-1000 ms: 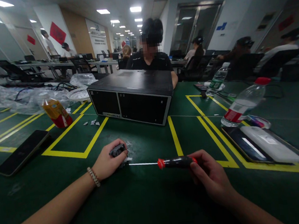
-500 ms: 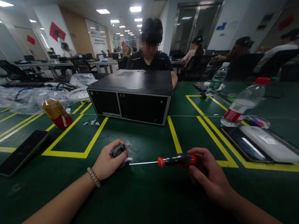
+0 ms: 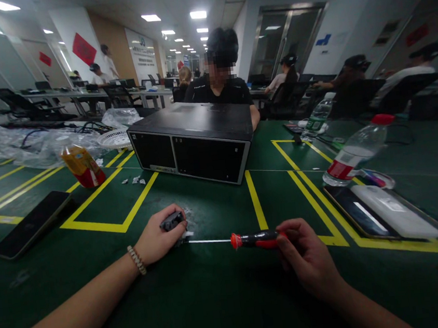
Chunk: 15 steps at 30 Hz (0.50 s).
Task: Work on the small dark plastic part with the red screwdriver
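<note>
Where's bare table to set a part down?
Bare tabletop: nearer than the screwdriver, between left forearm and right forearm. Mostly bare: between screwdriver and black box. Crowded: far left, plastic bags beside white basket; right, red-capped bottle, phone, pale slab.

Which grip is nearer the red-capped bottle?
Right. The right-hand grip, on the screwdriver, is left of the red-capped bottle and closer to the wearer; the left-hand grip, on a small dark part, is much farther left.
</note>
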Each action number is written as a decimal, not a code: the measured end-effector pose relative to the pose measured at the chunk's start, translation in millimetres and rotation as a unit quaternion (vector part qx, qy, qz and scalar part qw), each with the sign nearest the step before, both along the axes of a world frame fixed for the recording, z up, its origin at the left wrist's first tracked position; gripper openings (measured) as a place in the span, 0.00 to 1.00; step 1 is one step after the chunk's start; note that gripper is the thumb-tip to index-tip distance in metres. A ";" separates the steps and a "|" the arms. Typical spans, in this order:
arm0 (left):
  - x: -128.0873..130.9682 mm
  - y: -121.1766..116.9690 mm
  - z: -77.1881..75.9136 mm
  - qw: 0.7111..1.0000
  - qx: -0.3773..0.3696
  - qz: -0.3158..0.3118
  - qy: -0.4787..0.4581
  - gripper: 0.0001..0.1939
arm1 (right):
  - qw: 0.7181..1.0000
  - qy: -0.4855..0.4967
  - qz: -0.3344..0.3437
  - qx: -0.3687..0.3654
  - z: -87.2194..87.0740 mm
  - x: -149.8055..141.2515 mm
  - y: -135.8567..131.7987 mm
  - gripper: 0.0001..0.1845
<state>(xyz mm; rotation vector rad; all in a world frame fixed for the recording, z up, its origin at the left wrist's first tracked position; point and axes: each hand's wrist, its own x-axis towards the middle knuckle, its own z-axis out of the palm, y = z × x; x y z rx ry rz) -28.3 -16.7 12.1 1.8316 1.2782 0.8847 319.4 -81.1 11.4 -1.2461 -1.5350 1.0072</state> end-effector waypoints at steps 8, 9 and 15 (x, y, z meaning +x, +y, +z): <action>0.7 -0.8 1.2 1.000 -0.001 0.002 0.000 0.07 | 0.999 -0.017 0.042 0.010 0.9 5.7 -1.5 0.14; 0.8 -0.9 1.1 1.000 -0.002 0.003 -0.001 0.07 | 0.999 -0.022 0.043 0.009 0.9 6.7 -1.8 0.14; 0.5 -0.4 0.1 1.000 0.000 0.005 -0.002 0.07 | 0.999 -0.026 0.026 -0.008 2.9 5.7 -2.4 0.19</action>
